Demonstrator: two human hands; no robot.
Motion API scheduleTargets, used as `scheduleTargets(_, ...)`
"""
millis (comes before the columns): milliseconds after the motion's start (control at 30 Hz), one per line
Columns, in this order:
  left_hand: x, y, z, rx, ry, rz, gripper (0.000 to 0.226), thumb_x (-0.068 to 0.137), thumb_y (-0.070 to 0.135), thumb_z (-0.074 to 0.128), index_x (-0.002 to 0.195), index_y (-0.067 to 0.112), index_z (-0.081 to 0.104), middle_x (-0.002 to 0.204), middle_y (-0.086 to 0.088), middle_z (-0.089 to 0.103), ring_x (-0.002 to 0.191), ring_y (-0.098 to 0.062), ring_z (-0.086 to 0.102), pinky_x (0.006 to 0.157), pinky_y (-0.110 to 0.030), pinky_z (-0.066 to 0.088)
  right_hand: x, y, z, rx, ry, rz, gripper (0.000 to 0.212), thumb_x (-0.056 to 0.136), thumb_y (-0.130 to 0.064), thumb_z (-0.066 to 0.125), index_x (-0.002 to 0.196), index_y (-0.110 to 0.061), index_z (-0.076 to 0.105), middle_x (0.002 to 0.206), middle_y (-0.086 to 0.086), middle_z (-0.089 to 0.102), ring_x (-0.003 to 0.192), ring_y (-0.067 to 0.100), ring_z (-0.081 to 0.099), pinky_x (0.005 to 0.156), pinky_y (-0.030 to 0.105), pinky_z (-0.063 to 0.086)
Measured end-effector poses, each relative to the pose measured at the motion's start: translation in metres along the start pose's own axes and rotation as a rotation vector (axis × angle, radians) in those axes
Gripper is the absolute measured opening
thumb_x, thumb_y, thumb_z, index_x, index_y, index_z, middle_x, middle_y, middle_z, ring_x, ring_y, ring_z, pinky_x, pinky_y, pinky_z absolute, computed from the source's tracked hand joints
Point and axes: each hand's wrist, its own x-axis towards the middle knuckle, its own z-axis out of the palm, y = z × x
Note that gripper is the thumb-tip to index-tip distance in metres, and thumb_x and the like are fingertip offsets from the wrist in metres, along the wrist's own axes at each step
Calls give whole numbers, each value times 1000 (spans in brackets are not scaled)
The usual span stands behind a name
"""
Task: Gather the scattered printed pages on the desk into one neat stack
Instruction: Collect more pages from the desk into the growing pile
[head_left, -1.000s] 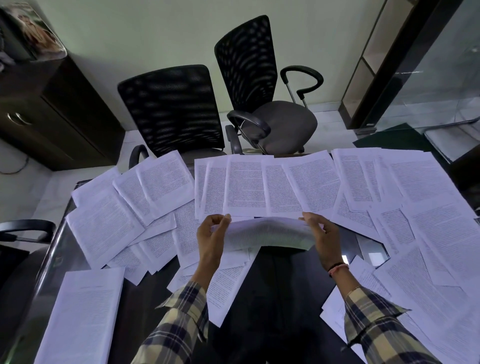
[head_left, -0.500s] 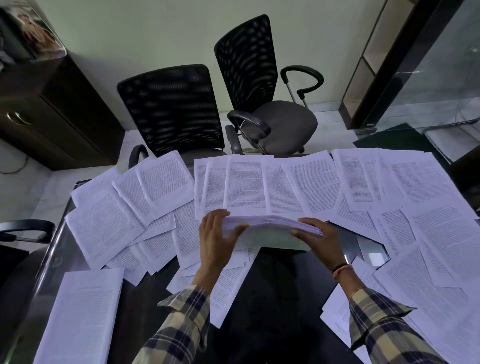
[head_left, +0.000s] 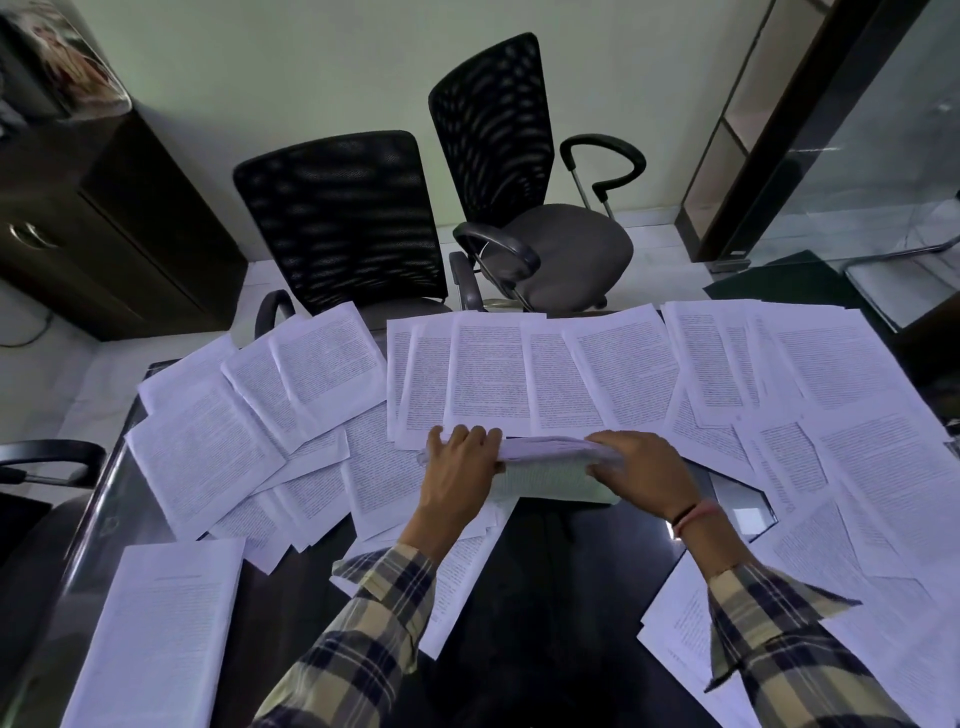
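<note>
Where fingers (head_left: 470, 441) curl, gathered stack (head_left: 550, 457) between both hands, above desk (head_left: 545, 597).

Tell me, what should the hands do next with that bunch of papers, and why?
Probably tap the bundle square on the desk. The left hand and right hand grip its two ends, its edges look uneven, and many loose pages wait around.

Your sleeves (head_left: 363, 639) are beige-and-navy plaid; pages (head_left: 488, 374) white with black print; desk (head_left: 561, 597) black; chairs (head_left: 343, 218) black mesh.
</note>
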Motion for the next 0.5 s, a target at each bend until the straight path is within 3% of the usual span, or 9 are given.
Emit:
scheduleTargets(100, 0, 8, 0, 40, 9, 16, 31, 84, 30, 83, 107, 20, 65, 91, 2, 68, 87, -26, 67, 91, -51, 49, 16, -28, 1, -271, -135, -63, 25, 88, -42, 66, 109, -27, 69, 97, -1, 74, 91, 25, 69, 75, 34, 51)
scheduleTargets(200, -4, 11, 0, 53, 5, 18, 27, 76, 19, 86, 91, 20, 65, 78, 3, 66, 77, -25, 66, 84, -49, 49, 32, -63, 14, -353, -250, -62, 26, 95, -38, 57, 119, -30, 62, 101, 2, 71, 94, 28, 68, 76, 36, 50)
scheduleTargets(367, -11, -19, -14, -13, -39, -173, 6, 96, 25, 69, 91, 21, 69, 88, 4, 71, 95, -24, 67, 106, -55, 40, 44, -84, 36, -408, -300, -66, 41, 95, -18, 51, 131, -35, 60, 107, 8, 69, 98, 32, 66, 77, 36, 46)
scheduleTargets(433, -16, -48, -17, -186, -16, -333, 11, 96, 32, 68, 94, 22, 71, 95, 5, 72, 101, -23, 66, 109, -54, 38, 43, -75, 30, -305, -244, -60, 43, 95, -16, 52, 131, -36, 64, 110, 5, 73, 103, 30, 65, 79, 37, 47)
scheduleTargets(500, -24, -74, -19, -566, 52, -526, 27, 88, 38, 80, 108, 22, 73, 106, 6, 73, 103, -20, 66, 101, -45, 46, 38, -58, 19, -126, -154, -19, 31, 98, -21, 57, 122, -32, 72, 106, 0, 77, 99, 24, 67, 81, 37, 52)
